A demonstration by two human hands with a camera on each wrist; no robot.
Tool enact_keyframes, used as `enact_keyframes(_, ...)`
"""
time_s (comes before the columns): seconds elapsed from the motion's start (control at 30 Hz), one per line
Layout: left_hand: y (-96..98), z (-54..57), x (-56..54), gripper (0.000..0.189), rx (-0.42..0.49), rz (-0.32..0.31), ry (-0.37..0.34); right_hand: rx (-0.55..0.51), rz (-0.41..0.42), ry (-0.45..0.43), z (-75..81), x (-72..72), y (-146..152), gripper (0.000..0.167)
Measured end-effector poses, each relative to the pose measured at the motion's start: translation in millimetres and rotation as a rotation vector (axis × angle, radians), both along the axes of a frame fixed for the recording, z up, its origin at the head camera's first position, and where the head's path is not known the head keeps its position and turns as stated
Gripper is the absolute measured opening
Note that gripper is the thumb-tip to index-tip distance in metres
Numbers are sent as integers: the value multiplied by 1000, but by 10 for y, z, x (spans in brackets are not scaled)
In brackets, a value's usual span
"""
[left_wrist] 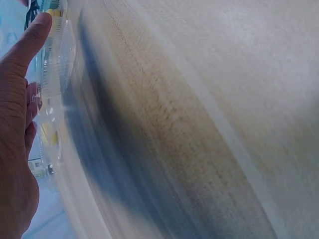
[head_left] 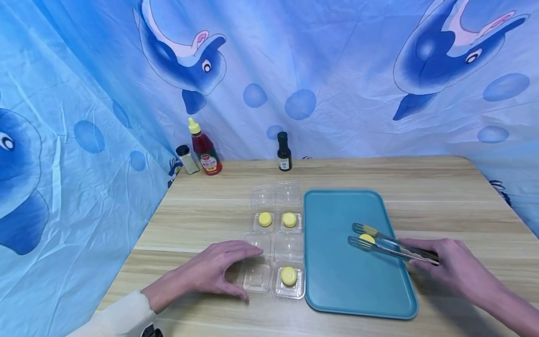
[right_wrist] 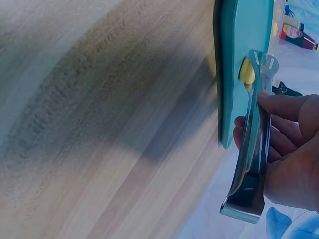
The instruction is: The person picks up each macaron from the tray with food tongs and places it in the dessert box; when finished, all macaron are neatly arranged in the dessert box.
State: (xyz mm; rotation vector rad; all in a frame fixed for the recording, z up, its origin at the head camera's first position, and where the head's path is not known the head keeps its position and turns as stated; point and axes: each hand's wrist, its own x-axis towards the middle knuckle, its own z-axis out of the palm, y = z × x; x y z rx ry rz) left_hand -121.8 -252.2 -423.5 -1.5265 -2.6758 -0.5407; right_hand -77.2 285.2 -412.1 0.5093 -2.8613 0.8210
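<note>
My right hand [head_left: 448, 262] grips a pair of metal tongs [right_wrist: 254, 149] over the right side of a blue-green tray [head_left: 337, 281]. Between the two tong ends is a yellow macaron [head_left: 367, 238]; whether they squeeze it I cannot tell. On the left, my left hand [head_left: 221, 267] is spread beside a clear plastic clamshell box [head_left: 255, 277] with nothing inside, thumb toward its front and fingers toward its lid. To its right, another lidded box holds a macaron [head_left: 288, 276]. Two more boxes behind hold one each, a left macaron [head_left: 265, 219] and a right macaron [head_left: 289, 219]. All lids are raised.
Along the back of the wooden table [head_left: 189, 206] stand a spice jar [head_left: 187, 159], a red sauce bottle [head_left: 207, 152] and a small dark bottle [head_left: 284, 152]. A blue dolphin-print curtain [head_left: 337, 61] hangs behind and at the left.
</note>
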Motion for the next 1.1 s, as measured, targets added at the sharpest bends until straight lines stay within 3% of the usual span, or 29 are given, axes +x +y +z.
enact_keyframes(0.37, -7, -14, 6, 92, 9, 12, -4, -29, 13, 69, -22, 13, 0, 50)
enact_keyframes(0.5, -10, -24, 8, 91, 15, 10, 3, -33, 9, 58, 20, 3, -18, 51)
enact_keyframes(0.8, -17, -40, -2, 90, 22, -14, 33, -46, 59, 132, 113, -4, -134, 52)
enact_keyframes(0.93, -10, -41, -11, 90, 25, -20, 48, -76, 79, 114, 147, 2, -231, 52)
enact_keyframes(1.1, -7, -41, -22, 91, 28, -19, 48, -89, 77, 29, 215, 11, -363, 52)
